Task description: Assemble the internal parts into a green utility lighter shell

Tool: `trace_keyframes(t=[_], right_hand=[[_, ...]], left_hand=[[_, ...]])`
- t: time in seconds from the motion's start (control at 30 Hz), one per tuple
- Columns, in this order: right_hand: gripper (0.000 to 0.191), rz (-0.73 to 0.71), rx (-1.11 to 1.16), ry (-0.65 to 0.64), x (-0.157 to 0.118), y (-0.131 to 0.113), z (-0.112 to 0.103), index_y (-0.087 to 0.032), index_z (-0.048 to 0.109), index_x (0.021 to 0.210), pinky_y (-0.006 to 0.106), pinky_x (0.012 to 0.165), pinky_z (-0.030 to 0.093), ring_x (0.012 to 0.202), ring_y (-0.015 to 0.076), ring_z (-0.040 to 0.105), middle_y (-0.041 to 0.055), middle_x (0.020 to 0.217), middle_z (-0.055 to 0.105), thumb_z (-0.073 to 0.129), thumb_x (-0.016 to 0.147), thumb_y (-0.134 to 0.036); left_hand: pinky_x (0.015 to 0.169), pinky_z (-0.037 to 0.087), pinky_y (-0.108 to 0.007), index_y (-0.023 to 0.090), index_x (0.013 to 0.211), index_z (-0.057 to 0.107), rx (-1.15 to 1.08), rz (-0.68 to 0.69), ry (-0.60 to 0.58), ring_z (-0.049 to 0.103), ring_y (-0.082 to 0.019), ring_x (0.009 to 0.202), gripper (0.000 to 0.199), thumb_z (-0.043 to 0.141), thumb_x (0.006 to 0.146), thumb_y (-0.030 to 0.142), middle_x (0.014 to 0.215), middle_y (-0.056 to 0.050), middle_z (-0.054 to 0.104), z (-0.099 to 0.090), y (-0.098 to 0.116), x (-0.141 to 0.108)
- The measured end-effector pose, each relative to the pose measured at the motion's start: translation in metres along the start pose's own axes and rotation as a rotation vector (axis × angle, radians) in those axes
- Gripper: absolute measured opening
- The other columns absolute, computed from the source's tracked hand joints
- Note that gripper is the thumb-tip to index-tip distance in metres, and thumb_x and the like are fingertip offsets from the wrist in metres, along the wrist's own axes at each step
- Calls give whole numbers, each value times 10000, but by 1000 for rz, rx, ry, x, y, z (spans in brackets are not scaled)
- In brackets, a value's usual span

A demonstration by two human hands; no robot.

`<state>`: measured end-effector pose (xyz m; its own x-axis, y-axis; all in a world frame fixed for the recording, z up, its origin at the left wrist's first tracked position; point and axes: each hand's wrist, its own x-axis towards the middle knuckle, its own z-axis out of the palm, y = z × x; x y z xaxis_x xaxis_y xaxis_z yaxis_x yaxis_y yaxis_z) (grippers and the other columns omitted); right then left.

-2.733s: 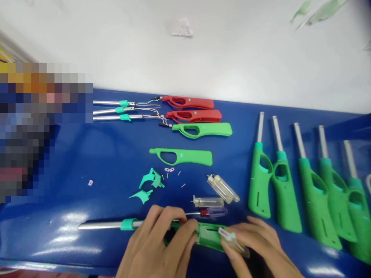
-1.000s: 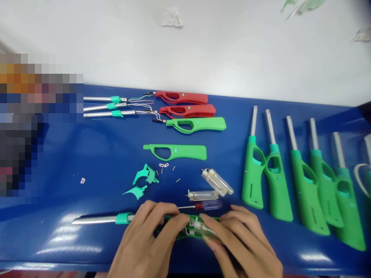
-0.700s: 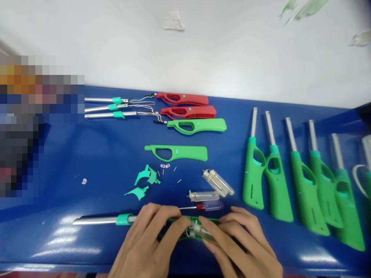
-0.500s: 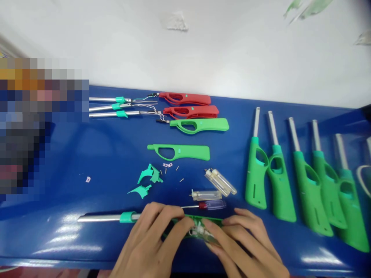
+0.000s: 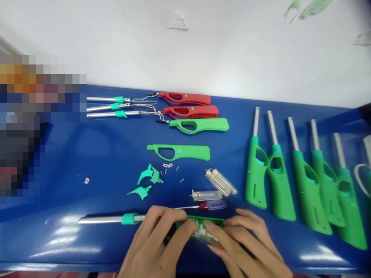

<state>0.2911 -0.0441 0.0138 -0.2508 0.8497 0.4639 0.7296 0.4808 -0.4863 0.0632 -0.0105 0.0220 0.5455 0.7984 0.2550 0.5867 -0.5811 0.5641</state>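
Both hands are at the bottom centre, closed round an opened green lighter body. My left hand grips its front part, beside the metal tube with a teal collar that points left. My right hand presses a clear fuel tank at the body's rear half. The two thumbs and index fingers nearly meet over small white parts, which they partly cover. Just behind the hands lies a screwdriver with a red and clear purple handle.
Several green lighters lie at the right. Behind the hands are clear tanks, teal trigger pieces, screws and a green shell. Farther back lie red shells with wired tubes. A pixelated area covers the left.
My left hand has shifted slightly right with the lighter body and its tube. Both hands keep their hold, and the fingertips have moved a little over the small parts.
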Motion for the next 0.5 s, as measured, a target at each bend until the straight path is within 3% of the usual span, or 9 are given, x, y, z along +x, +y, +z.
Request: trace_keyframes(t=[0.5], right_hand=[[95, 25, 42, -11, 2, 1, -5, -217, 772, 1056, 350, 969, 528, 825, 151, 679, -41, 814, 779, 684, 1021, -220]], left_hand=[[760, 540, -247, 224, 1134, 714, 42, 24, 7, 545, -192, 944, 302, 493, 1025, 48, 1046, -51, 677, 0, 0, 1]])
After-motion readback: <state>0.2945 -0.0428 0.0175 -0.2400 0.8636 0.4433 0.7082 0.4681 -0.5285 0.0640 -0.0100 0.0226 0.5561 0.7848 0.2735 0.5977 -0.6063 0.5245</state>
